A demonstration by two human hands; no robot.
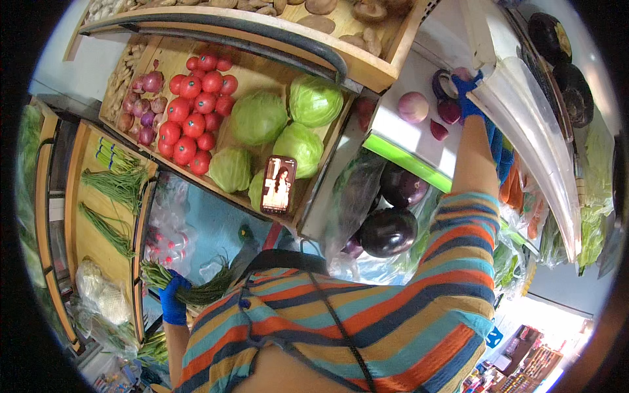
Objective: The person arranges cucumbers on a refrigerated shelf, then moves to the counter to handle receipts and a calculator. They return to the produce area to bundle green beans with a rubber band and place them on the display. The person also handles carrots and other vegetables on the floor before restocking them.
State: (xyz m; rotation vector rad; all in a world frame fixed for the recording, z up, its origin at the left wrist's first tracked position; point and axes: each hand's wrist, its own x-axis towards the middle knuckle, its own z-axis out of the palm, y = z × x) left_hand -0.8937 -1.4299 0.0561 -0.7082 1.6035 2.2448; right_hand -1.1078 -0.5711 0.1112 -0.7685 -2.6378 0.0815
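Note:
My left hand, in a blue glove, grips a bunch of long, thin green vegetables in front of my left side. Pale cut ends show left of the fist, darker green strands right of it. At the upper right my right hand, also gloved in blue, reaches over a white shelf top. A clear plastic sheet partly covers it, so its grip is hidden. Close to those fingers lie a dark purple ring-shaped thing, a red onion and an onion piece. A paler onion sits further left.
A wooden tray ahead holds tomatoes, cabbages and shallots. A lit phone leans at its near edge. Eggplants lie below the white shelf. Another tray with green bundles stands left.

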